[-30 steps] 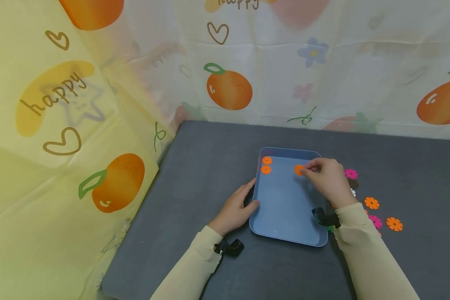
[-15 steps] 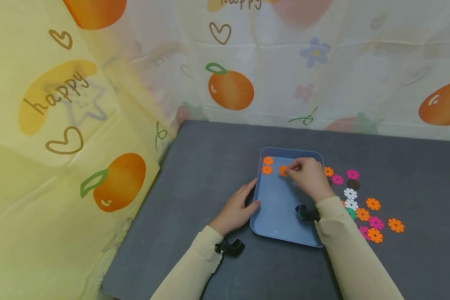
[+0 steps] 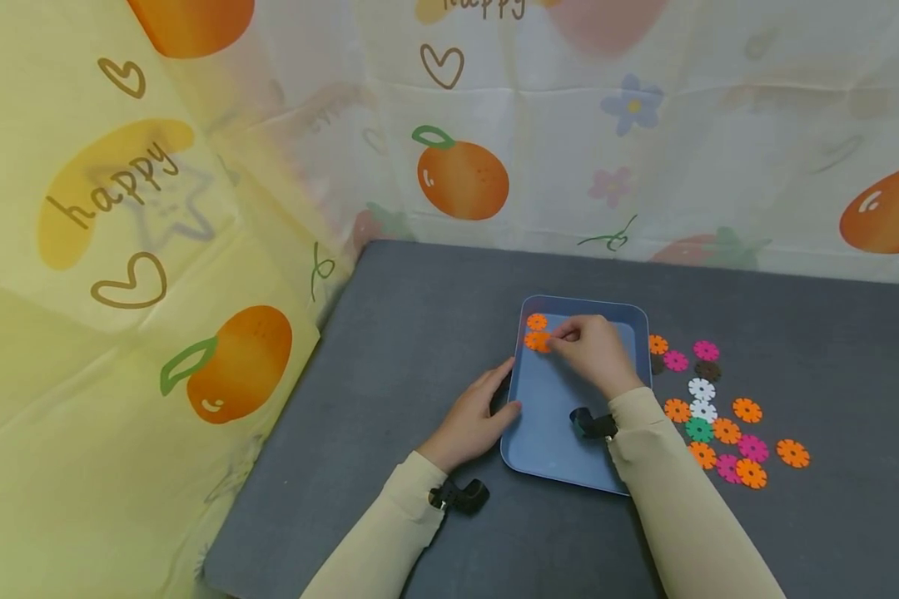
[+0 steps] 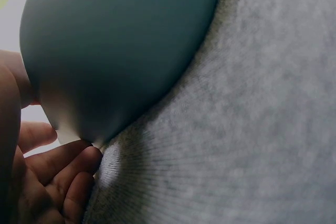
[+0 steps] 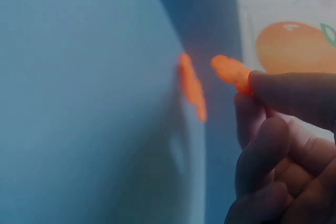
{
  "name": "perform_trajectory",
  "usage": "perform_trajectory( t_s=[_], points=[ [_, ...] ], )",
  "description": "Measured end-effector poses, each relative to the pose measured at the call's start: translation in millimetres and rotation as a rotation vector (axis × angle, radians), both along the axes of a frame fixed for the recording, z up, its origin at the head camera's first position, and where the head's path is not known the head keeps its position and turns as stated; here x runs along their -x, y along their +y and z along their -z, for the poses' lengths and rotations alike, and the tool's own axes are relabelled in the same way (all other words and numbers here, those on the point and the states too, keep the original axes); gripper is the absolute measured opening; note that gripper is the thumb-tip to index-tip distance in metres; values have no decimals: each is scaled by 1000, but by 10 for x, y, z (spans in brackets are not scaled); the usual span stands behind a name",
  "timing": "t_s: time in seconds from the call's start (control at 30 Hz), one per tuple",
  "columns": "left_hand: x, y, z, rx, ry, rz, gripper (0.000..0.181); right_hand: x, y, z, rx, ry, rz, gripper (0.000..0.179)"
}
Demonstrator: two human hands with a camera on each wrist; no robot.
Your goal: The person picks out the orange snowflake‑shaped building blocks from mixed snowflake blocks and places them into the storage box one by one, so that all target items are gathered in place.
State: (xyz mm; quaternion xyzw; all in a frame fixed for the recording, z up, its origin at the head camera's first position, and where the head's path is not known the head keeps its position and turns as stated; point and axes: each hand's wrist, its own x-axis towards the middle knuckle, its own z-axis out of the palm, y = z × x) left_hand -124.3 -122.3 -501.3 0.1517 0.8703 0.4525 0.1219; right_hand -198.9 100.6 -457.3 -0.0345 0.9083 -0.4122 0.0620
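Currently, right hand [image 3: 594, 353] pinches orange disc [image 5: 227, 70], one end hidden by fingers; left hand [image 3: 470, 424], loosely extended, touches tray [image 3: 543, 416].

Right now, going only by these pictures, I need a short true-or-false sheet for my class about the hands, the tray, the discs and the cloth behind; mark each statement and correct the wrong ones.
1. The right hand pinches an orange disc over the tray. True.
2. The left hand is clear of the tray. False: it touches the tray's left side.
3. Two white discs lie on the table, to the right of the tray. True.
4. The green disc is inside the tray. False: it lies on the table, to the tray's right.
5. The cloth behind the table is plain. False: it is printed with pictures.
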Motion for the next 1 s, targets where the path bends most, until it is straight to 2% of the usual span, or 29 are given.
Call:
perform_trajectory(
  t_s=[0.2, 0.4, 0.63, 1.0],
  points=[
    [2, 10, 3, -12, -3, -7, 69, 15, -47, 144, 33, -5, -38, 19],
    [7, 13, 17, -9, -6, -5, 69, 18, -54, 224, 61, -3, -87, 16],
    [21, -1, 37, -12, 23, -3, 69, 37, -60, 244, 40, 11, -103, 15],
    [20, 1, 35, -2, 22, -1, 69, 33, -67, 266, -10, -30, -107, 16]
  ],
)
